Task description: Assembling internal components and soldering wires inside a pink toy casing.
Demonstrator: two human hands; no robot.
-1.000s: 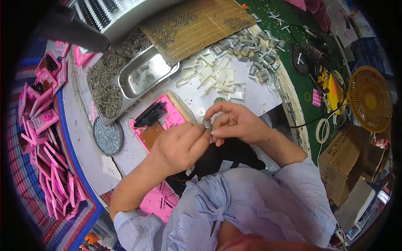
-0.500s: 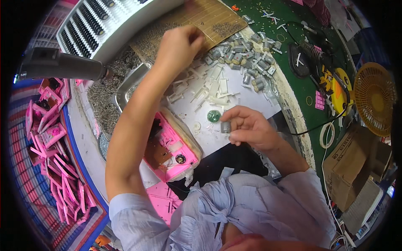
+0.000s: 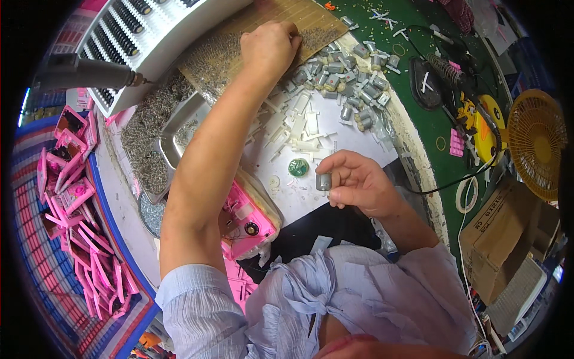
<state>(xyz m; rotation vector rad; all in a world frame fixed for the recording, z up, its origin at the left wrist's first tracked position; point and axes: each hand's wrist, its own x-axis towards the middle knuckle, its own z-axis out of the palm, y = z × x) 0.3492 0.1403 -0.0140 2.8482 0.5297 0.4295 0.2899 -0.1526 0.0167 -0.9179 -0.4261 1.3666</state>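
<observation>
Between the thumb and fingers of my right hand (image 3: 362, 186) is a small grey motor (image 3: 323, 182), held above the white work surface. My left hand (image 3: 270, 49) reaches far across, its fingers curled together over a brown cardboard sheet (image 3: 257, 24) strewn with tiny metal parts. Whatever is in those fingers is hidden. Under my left forearm lies an opened pink plastic housing (image 3: 256, 216), partly covered, with a round black part inside. A round green piece (image 3: 298, 167) lies left of the motor. White plastic pieces (image 3: 299, 125) are scattered beyond it, near a heap of grey motors (image 3: 353, 84).
At the left, a power screwdriver (image 3: 89, 73) points over a heap of screws (image 3: 146, 125) beside a metal tray (image 3: 170, 140). A white rack (image 3: 173, 36) stands behind. Pink housings (image 3: 89, 221) pile up at far left; a yellow fan (image 3: 535, 140) and cardboard box (image 3: 505, 233) are at right.
My left hand has moved slightly farther away over the cardboard, and its forearm now covers more of the pink housing. My right hand keeps the motor in nearly the same place.
</observation>
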